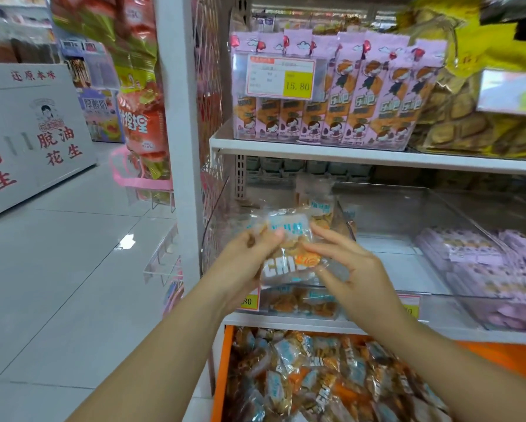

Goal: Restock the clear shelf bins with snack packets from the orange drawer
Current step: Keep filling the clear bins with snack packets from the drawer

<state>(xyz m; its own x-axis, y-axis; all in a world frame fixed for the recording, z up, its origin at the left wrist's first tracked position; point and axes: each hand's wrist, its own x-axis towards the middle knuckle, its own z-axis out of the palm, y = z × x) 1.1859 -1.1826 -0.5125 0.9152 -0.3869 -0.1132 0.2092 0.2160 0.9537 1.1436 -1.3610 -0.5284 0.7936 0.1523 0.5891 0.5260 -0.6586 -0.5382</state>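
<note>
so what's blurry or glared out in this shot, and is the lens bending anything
Head view: the clear snack packet and the left hand and right hand holding it are motion-blurred; the pink packets at the right edge smear worse; glare spots the glossy white floor tiles; the white shelf post leans, likely wide-angle distortion; the yellow price label reads sharp.

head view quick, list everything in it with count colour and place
snack packet: one, clear, blue and orange print, before the lower shelf
clear bins: two at least, on that shelf
orange drawer: one, below, heaped with like packets
pink packets: many, upper shelf
price tag: one, white and yellow, over the pink packets
purple packets: many, lower shelf right
white box: one, red lettering, far left
left hand: holds packet's left edge
right hand: pinches its right edge
</note>
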